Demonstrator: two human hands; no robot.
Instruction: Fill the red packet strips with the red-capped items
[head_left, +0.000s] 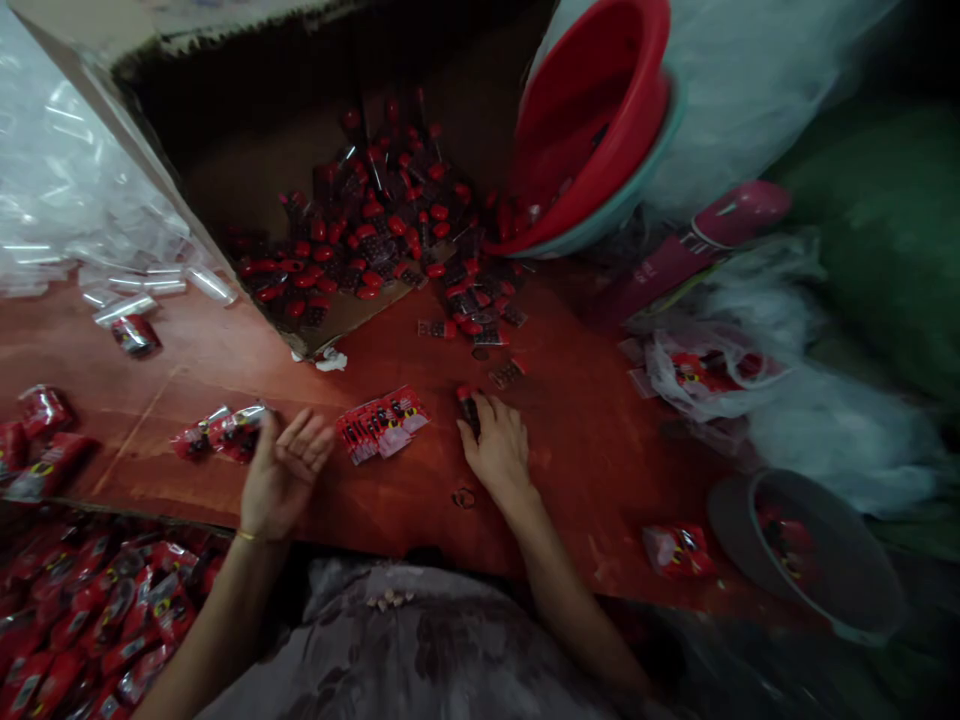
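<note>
Under our right hand (499,445), fingers are closing on a small red piece (468,405), we think; our left hand (283,470) is lying open, fingers apart, beside shiny packets (221,432).

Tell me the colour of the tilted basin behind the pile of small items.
The basin is red, nested in a teal one; the head view shows it.

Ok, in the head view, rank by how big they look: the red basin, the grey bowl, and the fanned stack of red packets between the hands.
1. red basin
2. grey bowl, though it sits nearer the camera, so its true rank is unsure
3. fanned stack of red packets
</note>
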